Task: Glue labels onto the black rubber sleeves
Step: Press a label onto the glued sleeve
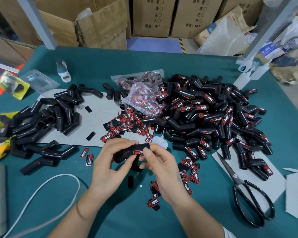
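Glossy black rubber sleeves (205,117); matt teal table cover (127,220); crinkled clear plastic bag (143,98); shiny black scissors (248,194).

Left hand (110,162) and right hand (159,162) meet, fingers curled, pinching.

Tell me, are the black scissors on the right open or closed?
Closed. The scissors lie flat on the grey sheet, blades together in a single point, with the two handle loops side by side.
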{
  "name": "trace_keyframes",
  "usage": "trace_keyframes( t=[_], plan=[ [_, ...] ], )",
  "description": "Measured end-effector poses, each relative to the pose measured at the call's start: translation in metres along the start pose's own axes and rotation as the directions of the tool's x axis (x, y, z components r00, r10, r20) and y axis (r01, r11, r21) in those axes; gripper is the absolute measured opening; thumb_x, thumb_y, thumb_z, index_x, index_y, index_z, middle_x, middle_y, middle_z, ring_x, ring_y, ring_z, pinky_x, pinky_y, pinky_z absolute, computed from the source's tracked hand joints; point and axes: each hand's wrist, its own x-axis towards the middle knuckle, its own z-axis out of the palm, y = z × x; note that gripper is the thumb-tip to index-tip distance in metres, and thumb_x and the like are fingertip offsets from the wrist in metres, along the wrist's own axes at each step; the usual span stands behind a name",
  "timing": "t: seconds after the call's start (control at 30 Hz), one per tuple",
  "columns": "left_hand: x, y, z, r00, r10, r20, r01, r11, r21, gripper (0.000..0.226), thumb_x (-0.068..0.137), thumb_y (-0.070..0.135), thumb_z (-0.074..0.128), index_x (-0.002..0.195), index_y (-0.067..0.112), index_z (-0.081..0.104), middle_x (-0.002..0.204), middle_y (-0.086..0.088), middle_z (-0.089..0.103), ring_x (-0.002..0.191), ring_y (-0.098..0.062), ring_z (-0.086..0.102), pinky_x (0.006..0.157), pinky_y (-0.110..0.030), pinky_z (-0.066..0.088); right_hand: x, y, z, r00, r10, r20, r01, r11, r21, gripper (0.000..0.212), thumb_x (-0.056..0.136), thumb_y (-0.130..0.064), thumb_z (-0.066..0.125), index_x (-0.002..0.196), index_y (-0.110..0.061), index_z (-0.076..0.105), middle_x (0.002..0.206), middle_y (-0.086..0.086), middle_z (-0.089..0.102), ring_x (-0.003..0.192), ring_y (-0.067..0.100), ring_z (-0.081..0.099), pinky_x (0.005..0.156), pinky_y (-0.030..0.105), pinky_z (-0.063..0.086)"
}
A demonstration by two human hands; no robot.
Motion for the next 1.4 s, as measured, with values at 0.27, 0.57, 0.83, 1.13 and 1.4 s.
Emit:
trace_keyframes(
  t=[0.27, 0.57, 0.83, 1.13, 1.4],
  plan=[
    [-0.005, 0.007, 0.007, 0.999, -0.044, -0.005, 0.044, 0.999, 0.02, 0.05, 0.093, 0.018, 0.073, 0.132, 0.048, 0.061, 0.124, 0.017, 0.071, 0.118, -0.013, 0.069, 0.103, -0.024, 0.051, 0.0, 0.003, 0.006, 0.988, 0.141, 0.068, -0.152, 0.967, 0.206, 0.032, 0.085, -0.032, 0.082, 0.113, -0.016, 0.079, 0.115, 0.01, 0.075, 0.105, 0.02, 0.066, 0.089, 0.032, 0.054],
    [-0.007, 0.007, 0.011, 0.988, -0.153, -0.009, 0.153, 0.988, -0.007, 0.047, 0.091, 0.022, 0.073, 0.127, 0.05, 0.062, 0.122, 0.018, 0.071, 0.115, -0.011, 0.069, 0.099, -0.021, 0.052, 0.002, 0.009, 0.009, 0.993, 0.115, 0.019, -0.116, 0.953, 0.279, 0.035, 0.085, -0.029, 0.08, 0.116, -0.013, 0.078, 0.126, 0.01, 0.072, 0.116, 0.024, 0.067, 0.1, 0.035, 0.053],
    [0.001, 0.006, 0.007, 0.987, -0.157, 0.02, 0.158, 0.984, -0.079, 0.031, 0.094, 0.019, 0.071, 0.117, 0.039, 0.069, 0.124, 0.006, 0.07, 0.121, -0.024, 0.066, 0.106, -0.032, 0.05, 0.0, 0.007, 0.007, 0.984, 0.174, 0.049, -0.181, 0.939, 0.293, 0.039, 0.098, -0.046, 0.068, 0.115, -0.012, 0.077, 0.119, 0.011, 0.074, 0.109, 0.016, 0.067, 0.088, 0.034, 0.056],
    [0.004, 0.001, -0.003, 0.992, 0.002, 0.122, -0.024, 0.983, 0.18, 0.015, 0.097, 0.008, 0.071, 0.108, 0.013, 0.079, 0.122, -0.004, 0.065, 0.114, -0.02, 0.066, 0.097, -0.026, 0.051, 0.002, 0.006, 0.001, 0.965, 0.261, 0.012, -0.259, 0.949, 0.179, 0.033, 0.1, -0.043, 0.064, 0.106, -0.013, 0.077, 0.092, -0.002, 0.065, 0.085, 0.008, 0.057, 0.075, 0.027, 0.053],
    [0.006, -0.004, -0.005, 0.997, 0.005, 0.076, -0.019, 0.983, 0.183, 0.018, 0.092, 0.006, 0.076, 0.109, 0.013, 0.08, 0.115, -0.007, 0.07, 0.107, -0.016, 0.069, 0.096, -0.022, 0.051, -0.001, 0.001, 0.001, 0.956, 0.293, 0.027, -0.293, 0.937, 0.19, 0.03, 0.097, -0.039, 0.063, 0.103, -0.01, 0.07, 0.083, -0.002, 0.058, 0.072, 0.008, 0.05, 0.068, 0.025, 0.049]
  ],
)
